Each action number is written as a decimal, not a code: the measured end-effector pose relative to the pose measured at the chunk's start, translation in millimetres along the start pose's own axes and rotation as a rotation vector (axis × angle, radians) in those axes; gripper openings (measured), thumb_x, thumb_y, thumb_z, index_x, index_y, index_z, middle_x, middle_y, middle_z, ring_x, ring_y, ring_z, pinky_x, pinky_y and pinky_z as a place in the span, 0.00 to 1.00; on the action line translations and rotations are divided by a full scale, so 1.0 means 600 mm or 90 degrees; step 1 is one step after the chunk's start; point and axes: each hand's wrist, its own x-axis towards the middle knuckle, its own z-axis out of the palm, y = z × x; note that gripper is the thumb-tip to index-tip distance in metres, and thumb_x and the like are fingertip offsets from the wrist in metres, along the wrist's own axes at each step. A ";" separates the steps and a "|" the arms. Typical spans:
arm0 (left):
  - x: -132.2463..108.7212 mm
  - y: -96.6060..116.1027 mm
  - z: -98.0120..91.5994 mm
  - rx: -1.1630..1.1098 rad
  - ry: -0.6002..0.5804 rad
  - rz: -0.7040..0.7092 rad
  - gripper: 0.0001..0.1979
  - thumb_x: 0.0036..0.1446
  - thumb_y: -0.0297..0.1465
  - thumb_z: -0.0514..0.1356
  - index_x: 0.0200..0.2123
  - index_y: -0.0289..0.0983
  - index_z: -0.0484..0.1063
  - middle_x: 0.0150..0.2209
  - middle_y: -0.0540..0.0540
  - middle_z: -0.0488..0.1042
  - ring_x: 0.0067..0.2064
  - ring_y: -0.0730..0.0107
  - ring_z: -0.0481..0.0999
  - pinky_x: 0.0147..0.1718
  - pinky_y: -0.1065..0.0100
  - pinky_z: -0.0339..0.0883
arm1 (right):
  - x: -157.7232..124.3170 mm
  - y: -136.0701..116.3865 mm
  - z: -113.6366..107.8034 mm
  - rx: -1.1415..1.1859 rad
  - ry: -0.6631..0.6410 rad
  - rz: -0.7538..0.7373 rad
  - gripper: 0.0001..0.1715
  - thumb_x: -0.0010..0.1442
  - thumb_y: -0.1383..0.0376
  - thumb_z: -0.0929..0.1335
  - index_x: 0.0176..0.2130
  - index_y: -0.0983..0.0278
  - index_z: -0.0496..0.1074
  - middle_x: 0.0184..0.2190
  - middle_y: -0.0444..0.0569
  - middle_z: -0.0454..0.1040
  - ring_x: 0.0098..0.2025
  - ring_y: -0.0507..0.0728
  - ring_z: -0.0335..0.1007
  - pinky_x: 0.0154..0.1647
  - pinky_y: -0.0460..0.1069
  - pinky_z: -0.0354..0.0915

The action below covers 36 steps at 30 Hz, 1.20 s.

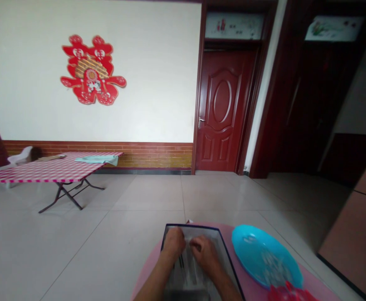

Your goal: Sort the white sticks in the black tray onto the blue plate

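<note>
Both my hands rest inside a shallow dark-rimmed tray (170, 228) lined with something silvery, which sits on a pink round table (248, 288) at the bottom of the view. My left hand (173, 242) is curled, knuckles up, over thin dark sticks lying in the tray. My right hand (205, 251) is curled beside it, fingers bent down onto the tray's contents. What the fingers hold is too small to make out. A turquoise plate (264, 257) lies just right of the tray.
A red object (287, 292) sits at the table's near right edge. A folding table with a red checked cloth (49, 170) stands at the left wall. A dark red door (222, 110) is ahead, and brown furniture (355, 234) is at the right.
</note>
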 end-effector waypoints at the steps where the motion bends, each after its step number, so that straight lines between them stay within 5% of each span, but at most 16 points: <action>1: 0.002 0.000 0.004 -0.011 0.027 -0.016 0.16 0.60 0.24 0.49 0.45 0.31 0.75 0.43 0.36 0.78 0.48 0.61 0.75 0.47 0.67 0.66 | -0.007 -0.008 0.006 -0.053 -0.026 -0.028 0.14 0.49 0.70 0.62 0.28 0.63 0.77 0.30 0.51 0.76 0.36 0.57 0.72 0.39 0.49 0.64; 7: -0.006 -0.011 0.029 -0.102 0.167 -0.009 0.17 0.63 0.25 0.47 0.49 0.35 0.72 0.44 0.43 0.78 0.47 0.66 0.76 0.49 0.69 0.65 | -0.038 -0.041 0.044 -0.278 -0.085 -0.008 0.12 0.46 0.62 0.69 0.31 0.65 0.78 0.35 0.57 0.77 0.38 0.64 0.72 0.42 0.55 0.64; 19: -0.002 -0.024 0.044 -0.216 0.296 0.015 0.15 0.59 0.25 0.49 0.43 0.35 0.75 0.41 0.43 0.80 0.43 0.64 0.78 0.46 0.67 0.68 | -0.036 -0.059 0.073 -0.311 -0.083 0.156 0.14 0.47 0.76 0.64 0.31 0.66 0.78 0.35 0.60 0.79 0.40 0.65 0.74 0.42 0.55 0.64; 29: 0.000 -0.023 0.047 -0.315 0.369 -0.021 0.20 0.61 0.24 0.45 0.52 0.32 0.68 0.42 0.40 0.78 0.44 0.64 0.77 0.44 0.66 0.69 | -0.022 -0.034 0.020 -0.221 0.037 0.110 0.09 0.50 0.69 0.64 0.24 0.63 0.73 0.27 0.55 0.78 0.32 0.59 0.73 0.32 0.49 0.61; 36: -0.008 -0.007 0.055 -0.192 0.316 0.050 0.19 0.60 0.22 0.48 0.51 0.37 0.69 0.45 0.41 0.74 0.48 0.65 0.73 0.49 0.68 0.66 | -0.008 -0.014 -0.002 -0.168 0.083 0.119 0.09 0.52 0.69 0.64 0.26 0.63 0.72 0.25 0.51 0.77 0.29 0.56 0.72 0.31 0.48 0.59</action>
